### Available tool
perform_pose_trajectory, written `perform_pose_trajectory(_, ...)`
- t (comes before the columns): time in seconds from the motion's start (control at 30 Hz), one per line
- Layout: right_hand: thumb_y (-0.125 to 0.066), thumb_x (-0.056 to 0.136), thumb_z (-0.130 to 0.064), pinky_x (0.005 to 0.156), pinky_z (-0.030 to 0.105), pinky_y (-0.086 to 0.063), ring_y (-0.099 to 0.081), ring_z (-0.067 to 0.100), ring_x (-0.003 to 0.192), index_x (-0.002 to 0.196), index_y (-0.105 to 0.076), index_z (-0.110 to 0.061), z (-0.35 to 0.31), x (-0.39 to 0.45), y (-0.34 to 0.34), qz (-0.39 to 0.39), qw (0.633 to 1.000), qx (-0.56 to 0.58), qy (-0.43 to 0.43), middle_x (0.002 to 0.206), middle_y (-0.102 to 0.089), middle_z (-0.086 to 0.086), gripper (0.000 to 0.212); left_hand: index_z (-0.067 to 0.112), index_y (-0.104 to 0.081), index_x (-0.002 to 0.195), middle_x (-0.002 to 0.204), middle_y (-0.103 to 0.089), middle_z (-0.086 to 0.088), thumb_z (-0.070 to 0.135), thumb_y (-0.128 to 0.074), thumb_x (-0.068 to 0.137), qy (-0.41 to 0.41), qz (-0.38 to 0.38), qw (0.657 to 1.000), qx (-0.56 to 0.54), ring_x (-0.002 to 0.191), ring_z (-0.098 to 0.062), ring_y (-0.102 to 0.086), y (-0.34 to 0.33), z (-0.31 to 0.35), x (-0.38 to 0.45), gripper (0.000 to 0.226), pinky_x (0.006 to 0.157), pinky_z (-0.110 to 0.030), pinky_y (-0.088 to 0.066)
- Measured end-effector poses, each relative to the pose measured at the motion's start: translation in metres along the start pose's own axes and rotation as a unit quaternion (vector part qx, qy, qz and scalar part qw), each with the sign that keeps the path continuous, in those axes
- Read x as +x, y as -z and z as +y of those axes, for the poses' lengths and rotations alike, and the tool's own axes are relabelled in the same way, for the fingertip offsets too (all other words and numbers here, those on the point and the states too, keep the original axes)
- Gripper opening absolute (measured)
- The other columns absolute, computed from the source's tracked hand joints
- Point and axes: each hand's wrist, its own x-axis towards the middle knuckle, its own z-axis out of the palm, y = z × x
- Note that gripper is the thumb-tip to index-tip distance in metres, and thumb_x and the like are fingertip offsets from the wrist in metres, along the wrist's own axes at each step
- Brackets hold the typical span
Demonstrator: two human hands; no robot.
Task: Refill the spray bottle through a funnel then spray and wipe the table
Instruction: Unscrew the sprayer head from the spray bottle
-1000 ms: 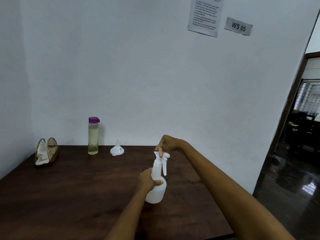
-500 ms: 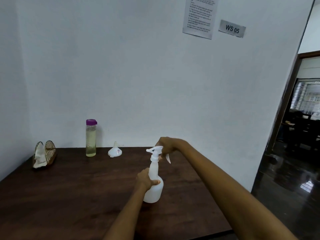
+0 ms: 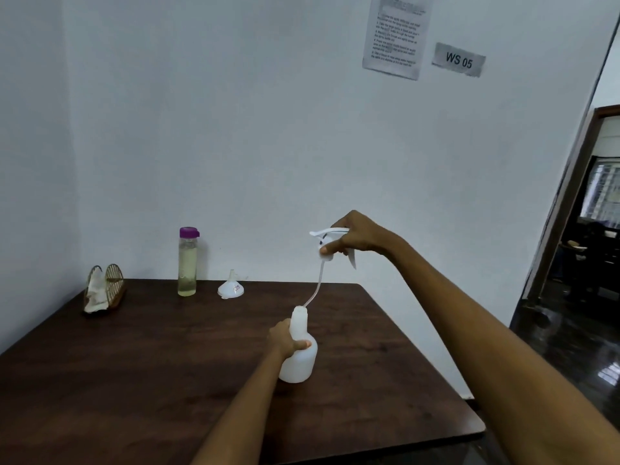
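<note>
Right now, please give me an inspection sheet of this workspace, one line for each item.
Surface: dark wooden table, set against a white wall.
Job's things: white spray bottle upright, neck open; spray head lifted off, its tube tip at the neck; funnel lying wide end down; purple-capped bottle holding pale liquid.
Clutter: wire holder with a cloth.
Hands: left hand grips the spray bottle; right hand holds the spray head.
Cables: nothing seen.
Surroundings: printed sheet, WS 05 sign, doorway at right.
</note>
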Motion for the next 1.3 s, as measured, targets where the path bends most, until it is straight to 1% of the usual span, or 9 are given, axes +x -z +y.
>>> perform_pose_trajectory(0.17, -0.081, 0.07, -0.013, 0.046, 0.01, -0.039, -0.053, 0.001, 0.044, 0.075, -0.071, -0.006, -0.007, -0.014, 0.008, -0.064, 0.997, -0.031, 0.006, 0.059, -0.06, 0.0, 0.013, 0.007, -0.045, 0.136, 0.137, -0.052, -0.009, 0.036, -0.068, 0.085, -0.004, -0.002, 1.0, 0.011, 0.125, -0.022, -0.051, -0.001, 0.007, -0.002, 0.063, 0.102, -0.03, -0.042)
perform_pose_trajectory(0.3, -0.082, 0.066, -0.02, 0.04, 0.01, -0.034, -0.047, 0.002, 0.037, 0.075, -0.072, -0.01, -0.023, -0.023, 0.003, -0.07, 0.992, -0.103, 0.037, 0.051, -0.056, -0.005, 0.016, 0.006, -0.041, 0.14, 0.141, -0.049, -0.009, 0.036, -0.068, 0.086, 0.009, 0.003, 1.0, 0.012, 0.13, -0.023, -0.047, -0.002, 0.01, -0.003, 0.067, 0.107, -0.03, -0.041)
perform_pose_trajectory(0.47, -0.08, 0.066, -0.021, 0.036, 0.008, -0.029, -0.046, 0.009, 0.046, 0.084, -0.074, -0.007, -0.052, -0.026, -0.013, -0.098, 0.972, -0.195, 0.087, 0.066, -0.063, 0.01, 0.024, 0.007, -0.039, 0.142, 0.145, -0.046, -0.009, 0.035, -0.068, 0.086, 0.028, 0.008, 1.0, 0.011, 0.134, -0.023, -0.045, -0.004, 0.013, 0.005, 0.069, 0.11, -0.032, -0.038)
perform_pose_trajectory(0.57, -0.078, 0.067, -0.022, 0.04, 0.014, -0.031, -0.046, 0.012, 0.047, 0.08, -0.073, -0.008, -0.059, -0.027, -0.015, -0.073, 0.971, -0.207, 0.092, 0.063, -0.061, 0.007, 0.02, 0.007, -0.038, 0.142, 0.145, -0.045, -0.01, 0.034, -0.068, 0.086, 0.03, 0.013, 0.999, 0.001, 0.134, -0.023, -0.044, -0.004, 0.012, 0.007, 0.069, 0.111, -0.033, -0.038)
perform_pose_trajectory(0.63, -0.078, 0.067, -0.023, 0.043, 0.018, -0.032, -0.048, 0.015, 0.049, 0.079, -0.073, -0.009, -0.061, -0.028, -0.013, -0.058, 0.972, -0.207, 0.093, 0.065, -0.064, 0.012, 0.02, 0.007, -0.038, 0.142, 0.145, -0.045, -0.01, 0.034, -0.067, 0.087, 0.032, 0.017, 0.999, -0.005, 0.134, -0.024, -0.044, -0.004, 0.011, 0.007, 0.068, 0.111, -0.033, -0.038)
perform_pose_trajectory(0.77, -0.077, 0.067, -0.025, 0.043, 0.018, -0.032, -0.046, 0.009, 0.044, 0.081, -0.073, -0.012, -0.062, -0.035, -0.012, -0.027, 0.972, -0.214, 0.095, 0.065, -0.064, 0.007, 0.019, 0.006, -0.04, 0.141, 0.144, -0.047, -0.011, 0.032, -0.068, 0.087, 0.037, 0.021, 0.999, -0.012, 0.133, -0.024, -0.045, -0.004, 0.008, 0.008, 0.066, 0.11, -0.033, -0.039)
perform_pose_trajectory(0.93, -0.076, 0.07, -0.025, 0.055, 0.025, -0.037, -0.06, 0.022, 0.066, 0.085, -0.074, -0.014, -0.056, -0.041, -0.01, 0.003, 0.973, -0.213, 0.087, 0.076, -0.071, 0.009, 0.02, 0.006, -0.041, 0.14, 0.143, -0.047, -0.011, 0.033, -0.068, 0.087, 0.034, 0.025, 0.999, -0.018, 0.133, -0.024, -0.046, -0.005, 0.008, 0.009, 0.065, 0.109, -0.032, -0.039)
perform_pose_trajectory(1.23, -0.076, 0.068, -0.024, 0.045, 0.019, -0.033, -0.049, 0.01, 0.048, 0.084, -0.075, -0.014, -0.063, -0.047, 0.005, 0.04, 0.98, -0.178, 0.078, 0.063, -0.064, 0.002, 0.019, 0.005, -0.041, 0.14, 0.141, -0.049, -0.012, 0.032, -0.068, 0.086, 0.032, 0.025, 0.999, -0.015, 0.131, -0.026, -0.046, -0.008, 0.004, 0.015, 0.066, 0.108, -0.033, -0.04)
perform_pose_trajectory(1.3, -0.076, 0.068, -0.023, 0.045, 0.02, -0.032, -0.048, 0.013, 0.048, 0.082, -0.075, -0.014, -0.062, -0.048, 0.008, 0.043, 0.981, -0.176, 0.074, 0.062, -0.062, 0.002, 0.017, 0.006, -0.043, 0.138, 0.14, -0.05, -0.012, 0.033, -0.068, 0.086, 0.029, 0.024, 0.999, -0.011, 0.13, -0.026, -0.047, -0.008, 0.004, 0.014, 0.064, 0.107, -0.033, -0.041)
